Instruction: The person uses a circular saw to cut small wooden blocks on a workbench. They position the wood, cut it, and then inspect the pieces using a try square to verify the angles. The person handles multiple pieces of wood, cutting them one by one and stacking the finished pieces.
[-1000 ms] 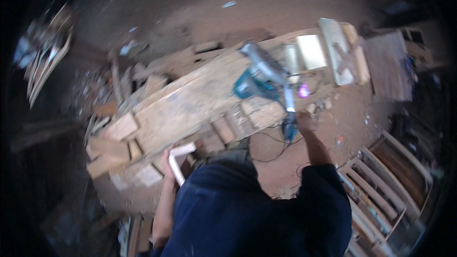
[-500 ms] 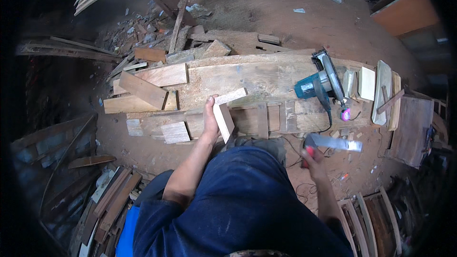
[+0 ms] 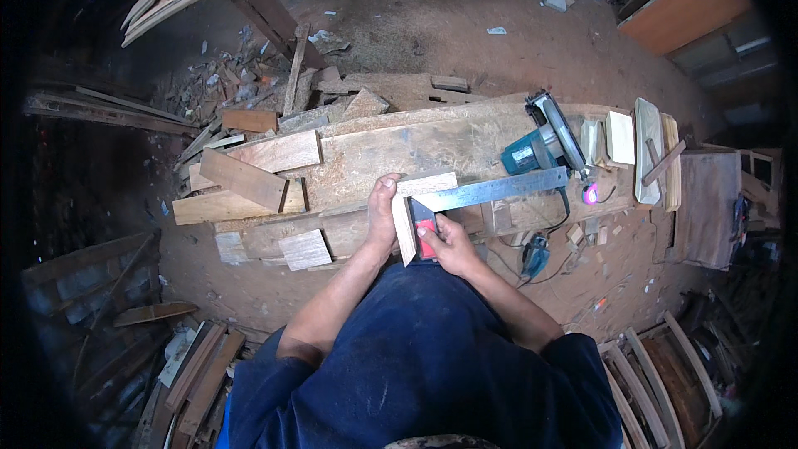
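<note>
Littered, dusty reddish-brown floor

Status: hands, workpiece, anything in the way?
Left hand gripping wood corner. Right hand holding square against it. Saw on bench, close by the blade's far end.

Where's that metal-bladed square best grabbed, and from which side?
Probably by its red-and-dark handle, coming from the right, where the right hand is: the handle is short and compact, the flat blade stretches rightward, and the L-shaped wooden piece crowds the handle's left.
</note>
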`<state>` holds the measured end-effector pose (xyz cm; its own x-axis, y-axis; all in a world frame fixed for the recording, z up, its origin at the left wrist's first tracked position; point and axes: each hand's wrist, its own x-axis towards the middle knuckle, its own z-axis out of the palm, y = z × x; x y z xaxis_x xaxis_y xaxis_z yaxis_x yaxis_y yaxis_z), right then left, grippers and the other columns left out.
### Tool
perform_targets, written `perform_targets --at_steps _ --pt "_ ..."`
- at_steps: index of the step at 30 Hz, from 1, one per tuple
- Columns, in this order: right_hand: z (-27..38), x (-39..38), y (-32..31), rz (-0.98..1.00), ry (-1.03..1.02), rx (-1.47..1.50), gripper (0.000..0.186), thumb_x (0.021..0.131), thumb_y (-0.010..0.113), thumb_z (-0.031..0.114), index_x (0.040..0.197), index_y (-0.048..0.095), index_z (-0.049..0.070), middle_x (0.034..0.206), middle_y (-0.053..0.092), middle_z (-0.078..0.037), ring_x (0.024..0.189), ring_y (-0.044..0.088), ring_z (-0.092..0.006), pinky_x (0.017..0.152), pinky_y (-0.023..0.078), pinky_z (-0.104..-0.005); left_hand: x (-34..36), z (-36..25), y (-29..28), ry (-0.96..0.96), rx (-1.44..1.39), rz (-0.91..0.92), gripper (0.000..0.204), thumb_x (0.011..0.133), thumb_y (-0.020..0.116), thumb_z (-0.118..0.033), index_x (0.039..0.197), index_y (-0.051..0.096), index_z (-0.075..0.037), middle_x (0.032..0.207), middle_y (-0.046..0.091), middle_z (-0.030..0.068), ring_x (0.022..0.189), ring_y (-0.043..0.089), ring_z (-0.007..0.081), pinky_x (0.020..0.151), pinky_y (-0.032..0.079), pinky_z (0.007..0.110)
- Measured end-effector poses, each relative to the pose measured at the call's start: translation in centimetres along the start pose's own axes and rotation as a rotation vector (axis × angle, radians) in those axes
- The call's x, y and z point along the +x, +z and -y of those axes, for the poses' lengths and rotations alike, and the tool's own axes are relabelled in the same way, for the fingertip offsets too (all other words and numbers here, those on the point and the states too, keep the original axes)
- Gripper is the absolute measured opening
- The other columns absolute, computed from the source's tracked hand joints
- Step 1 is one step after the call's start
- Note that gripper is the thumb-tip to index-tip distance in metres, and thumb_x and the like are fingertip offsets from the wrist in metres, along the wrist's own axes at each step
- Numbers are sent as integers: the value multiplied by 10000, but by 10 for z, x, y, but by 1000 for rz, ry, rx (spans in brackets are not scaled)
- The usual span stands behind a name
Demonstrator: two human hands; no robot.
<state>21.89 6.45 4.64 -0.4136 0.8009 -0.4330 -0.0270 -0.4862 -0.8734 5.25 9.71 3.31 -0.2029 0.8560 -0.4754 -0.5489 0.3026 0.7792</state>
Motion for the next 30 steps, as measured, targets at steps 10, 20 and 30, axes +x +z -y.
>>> perform_targets --at_steps 10,20,30 --pt "12 0 15 -43 60 -9 256 1034 614 91 1263 599 -22 1108 696 -61 975 626 -98 869 519 -284 0 3 -13 -37 5 72 553 967 570 -498 1245 553 -21 1190 633 141 1055 622 240 932 524 394" --pt "18 9 25 -10 48 -59 248 1027 622 79 1253 600 -21 1085 697 -53 955 630 -89 848 522 -280 -5 -18 -11 10 -80 56 463 993 584 -444 1203 561 -33 1015 613 62 894 587 135 802 497 287" --pt "7 18 28 35 44 -79 212 1022 633 85 1207 613 -19 1035 694 -41 895 628 -85 796 519 -280 -6 -16 -23 33 -66 -1 448 990 590 -432 1197 565 -36 999 608 53 873 572 124 785 487 284"
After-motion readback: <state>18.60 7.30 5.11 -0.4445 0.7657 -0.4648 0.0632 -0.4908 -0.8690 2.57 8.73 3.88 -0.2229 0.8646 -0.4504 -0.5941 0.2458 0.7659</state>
